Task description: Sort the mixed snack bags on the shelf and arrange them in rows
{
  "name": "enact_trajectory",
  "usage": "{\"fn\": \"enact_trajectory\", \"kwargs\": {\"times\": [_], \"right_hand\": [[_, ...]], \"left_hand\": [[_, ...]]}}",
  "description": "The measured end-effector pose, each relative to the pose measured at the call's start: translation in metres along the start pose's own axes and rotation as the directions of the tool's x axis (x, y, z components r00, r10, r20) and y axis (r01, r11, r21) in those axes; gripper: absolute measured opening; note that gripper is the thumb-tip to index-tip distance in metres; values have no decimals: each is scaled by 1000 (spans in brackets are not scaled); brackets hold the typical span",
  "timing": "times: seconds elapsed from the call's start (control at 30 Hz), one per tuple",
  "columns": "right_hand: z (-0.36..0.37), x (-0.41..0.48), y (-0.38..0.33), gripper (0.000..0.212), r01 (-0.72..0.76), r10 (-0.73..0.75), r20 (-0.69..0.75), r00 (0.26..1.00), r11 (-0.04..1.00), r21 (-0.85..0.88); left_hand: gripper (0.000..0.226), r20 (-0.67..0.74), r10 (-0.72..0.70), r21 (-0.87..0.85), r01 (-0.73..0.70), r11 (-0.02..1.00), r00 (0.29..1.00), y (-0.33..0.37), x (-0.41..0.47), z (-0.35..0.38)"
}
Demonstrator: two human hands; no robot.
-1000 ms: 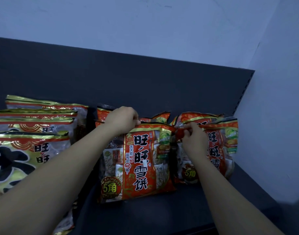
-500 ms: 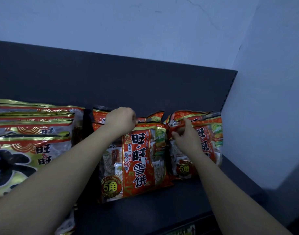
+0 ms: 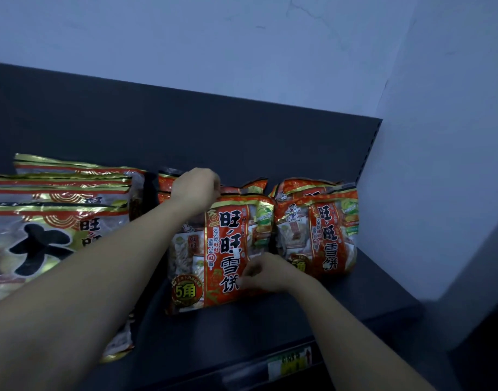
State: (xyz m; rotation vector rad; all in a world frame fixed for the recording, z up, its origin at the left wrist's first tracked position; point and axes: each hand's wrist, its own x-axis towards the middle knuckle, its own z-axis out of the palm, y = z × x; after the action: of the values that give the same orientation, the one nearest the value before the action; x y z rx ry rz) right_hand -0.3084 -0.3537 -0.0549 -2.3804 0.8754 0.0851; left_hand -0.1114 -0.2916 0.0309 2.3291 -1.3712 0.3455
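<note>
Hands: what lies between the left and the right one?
The front red snack bag: left hand at its top, right hand low on its face. Head view.

Red snack bags upright, shelf rows

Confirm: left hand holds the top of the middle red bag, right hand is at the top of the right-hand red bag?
Not quite. In the head view the left hand does hold the top of the middle red bag, but the right hand is low, at that bag's lower right edge, not at the top of the right-hand red bag.
</note>
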Motion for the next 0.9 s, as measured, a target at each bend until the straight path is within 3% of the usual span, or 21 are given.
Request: {"fn": "enact_trajectory", "kwargs": {"times": [0.17,0.33,0.53,0.7,0.9], "right_hand": [[17,3,-2,36,36,-31,-72,997,997,73],[24,7,0,35,54,-49,-122,991,998,35],[19,7,3,32,41,-37,-108,993,999,34],[4,-3,9,24,-1,-14,-262,965,998,-56],[-20,-31,-4,21,-28,-69,-453,889,979,-203]], "left_hand": [[11,-164,104,-48,-113,992,981,-7,-16,4],[14,-208,223,-4,-228,974,952,-12,-20,4],[21,-101,200,64,-195,979,974,-9,-22,-1],[39,-28,206,182,-197,963,978,-2,-31,-15],[40,41,187,276,-191,942,981,1,-48,-45]]}}
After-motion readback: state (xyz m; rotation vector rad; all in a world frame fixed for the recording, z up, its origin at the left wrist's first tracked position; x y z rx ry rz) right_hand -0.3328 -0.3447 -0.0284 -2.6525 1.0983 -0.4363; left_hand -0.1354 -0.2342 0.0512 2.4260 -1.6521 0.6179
